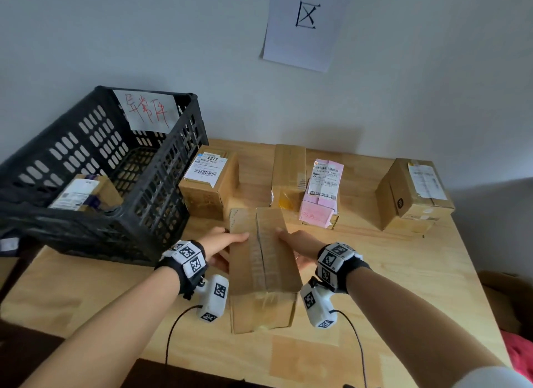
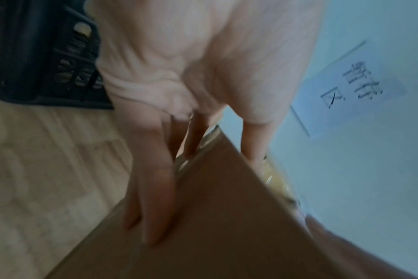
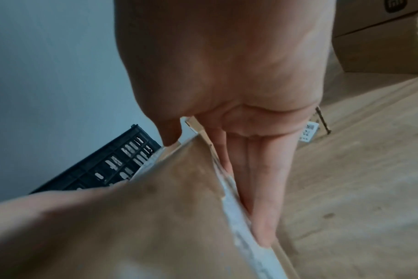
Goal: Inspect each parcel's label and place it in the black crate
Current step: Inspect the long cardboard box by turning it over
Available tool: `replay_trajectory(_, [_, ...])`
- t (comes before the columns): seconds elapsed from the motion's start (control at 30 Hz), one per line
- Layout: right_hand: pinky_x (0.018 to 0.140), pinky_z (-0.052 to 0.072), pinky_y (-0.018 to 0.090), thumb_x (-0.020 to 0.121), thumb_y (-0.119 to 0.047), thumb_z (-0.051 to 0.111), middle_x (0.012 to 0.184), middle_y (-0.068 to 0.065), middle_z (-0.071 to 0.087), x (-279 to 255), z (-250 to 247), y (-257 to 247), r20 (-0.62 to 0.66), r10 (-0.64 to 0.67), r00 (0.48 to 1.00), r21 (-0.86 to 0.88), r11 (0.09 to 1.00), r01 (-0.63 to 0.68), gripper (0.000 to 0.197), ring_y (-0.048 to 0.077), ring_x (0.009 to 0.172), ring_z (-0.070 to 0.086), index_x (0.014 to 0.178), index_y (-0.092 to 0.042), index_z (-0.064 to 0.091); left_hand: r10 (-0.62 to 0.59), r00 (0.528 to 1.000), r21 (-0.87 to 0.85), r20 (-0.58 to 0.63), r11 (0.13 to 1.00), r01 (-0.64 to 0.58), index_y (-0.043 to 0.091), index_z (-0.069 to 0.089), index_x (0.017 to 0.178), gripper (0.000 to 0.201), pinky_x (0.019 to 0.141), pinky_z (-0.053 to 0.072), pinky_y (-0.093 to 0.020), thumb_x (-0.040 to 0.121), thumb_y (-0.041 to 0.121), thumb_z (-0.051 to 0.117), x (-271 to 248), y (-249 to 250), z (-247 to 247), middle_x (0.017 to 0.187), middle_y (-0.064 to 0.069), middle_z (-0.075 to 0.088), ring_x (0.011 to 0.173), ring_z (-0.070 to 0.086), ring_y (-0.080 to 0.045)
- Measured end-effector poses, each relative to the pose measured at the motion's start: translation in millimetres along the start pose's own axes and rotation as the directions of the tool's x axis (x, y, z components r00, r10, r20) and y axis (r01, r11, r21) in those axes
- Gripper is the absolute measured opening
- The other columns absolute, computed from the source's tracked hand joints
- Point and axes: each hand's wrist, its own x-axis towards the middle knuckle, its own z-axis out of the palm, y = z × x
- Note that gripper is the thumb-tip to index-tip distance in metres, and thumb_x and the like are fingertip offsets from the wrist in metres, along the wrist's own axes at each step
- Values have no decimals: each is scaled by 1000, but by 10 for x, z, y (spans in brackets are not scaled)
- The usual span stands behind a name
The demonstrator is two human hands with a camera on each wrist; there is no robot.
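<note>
Right now both hands clasp a long brown cardboard parcel [image 1: 264, 260] just right of the black crate [image 1: 121, 185], above the wooden surface [image 1: 403, 286]. Left hand [image 1: 223, 247] grips its left side, thumb on top, fingers [image 2: 153, 188] underneath; right hand [image 1: 300, 247] grips the right side likewise. Clear tape runs lengthwise along its top seam; no label shows on the faces in view.

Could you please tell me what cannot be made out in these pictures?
- Held box: no label on the faces shown; the underside is hidden.
- Parcel in the crate: label too small to read, head view.
- Wall sign: top cut off, head view.
- Both wrist views: blurred by motion.
</note>
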Motion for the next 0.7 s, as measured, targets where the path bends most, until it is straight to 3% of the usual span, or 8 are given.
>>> replay_trajectory(0.1, [96,50,45,90,-65,38,127,20,59,-32,-77,-62,33,46,998,124,991,-49,74,34,110,61,132,-6,48,14,999,-84,43,996,-10,5,64,109,40,47,52,-27,82,33,70,-109,89,-178,97,-13,65,76,63,-23])
replay_trajectory(0.2, [81,55,38,87,-69,39,106,22,68,-112,-119,-152,41,66,997,206,976,-73,76,28,82,69,123,-4,52,23,997,-214,79,977,-5,8,64,111,53,58,52,-29,73,43,75,-206,110,-337,86,-8,67,74,62,-21])
replay_trajectory(0.3, [92,51,41,87,-72,33,84,20,66,-145,-128,-240,27,63,998,185,981,-66,70,25,75,66,103,-7,51,17,989,-311,146,950,30,14,64,101,51,69,49,-32,68,51,74,-301,48,-412,79,-5,70,73,65,-20])
replay_trajectory(0.37, [95,50,43,85,-76,29,82,20,66,-125,-107,-246,29,62,998,163,984,-66,78,26,79,67,117,-9,52,13,983,-334,182,941,49,13,62,105,76,76,50,-33,49,58,84,-342,-18,-415,90,-6,71,82,68,-20])
replay_trajectory(0.47, [94,51,45,79,-81,32,93,22,70,-49,-66,-208,53,65,996,170,983,-73,92,29,85,70,127,-4,51,65,989,-152,129,987,-45,15,60,105,103,86,52,-31,20,67,86,-368,-117,-420,101,-4,66,93,65,-17])
replay_trajectory(0.53, [93,52,44,78,-81,35,100,21,68,-36,-61,-209,89,46,995,190,980,-62,94,29,86,70,128,-3,50,37,992,-44,118,999,-32,13,52,120,113,106,40,-35,23,56,92,-352,-143,-399,120,-6,59,112,55,-17])
replay_trajectory(0.6, [87,54,41,68,-86,43,107,20,67,-20,-54,-221,150,9,989,250,967,-46,102,29,91,70,129,-5,49,4,997,-50,82,999,0,11,44,129,111,116,21,-35,36,44,94,-340,-141,-360,140,-7,45,130,37,-18])
replay_trajectory(0.7, [80,55,40,59,-81,62,122,14,62,-27,-14,-268,232,-81,969,270,963,16,96,29,106,64,127,-13,52,-16,1000,-100,-27,995,13,11,26,145,133,119,13,-41,37,58,88,-242,-147,-318,153,-10,28,142,22,-25])
